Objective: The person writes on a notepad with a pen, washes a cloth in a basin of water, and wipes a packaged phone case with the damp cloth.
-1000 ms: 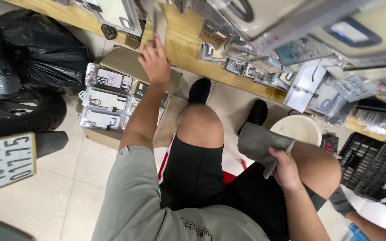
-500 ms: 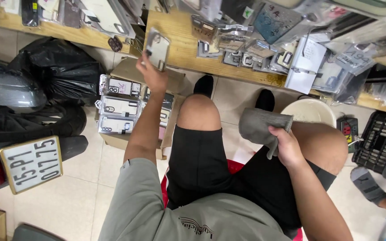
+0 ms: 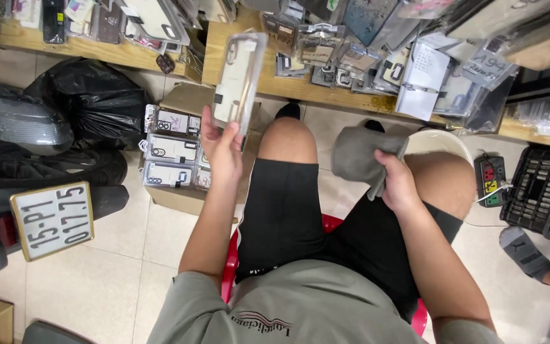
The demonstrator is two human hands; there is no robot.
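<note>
My left hand (image 3: 221, 148) holds a clear phone case (image 3: 239, 81) in a see-through wrapper, raised upright over my left knee. My right hand (image 3: 397, 180) grips a grey cloth (image 3: 359, 153) that rests above my right knee. I sit on a red plastic stool (image 3: 329, 224) in black shorts. The two hands are about a forearm's length apart.
A wooden shelf (image 3: 275, 84) ahead is crowded with packaged phone cases. A cardboard box (image 3: 173, 156) of more cases stands by my left leg. Black bags (image 3: 90, 95), a tyre and a number plate (image 3: 52, 220) lie left. A white bucket (image 3: 440, 141), power strip (image 3: 491, 181), black crate and another person's socked foot (image 3: 524, 245) are right.
My left hand has drawn the phone case back from the shelf toward me and lifted it. The right hand with the cloth has stayed over the right knee.
</note>
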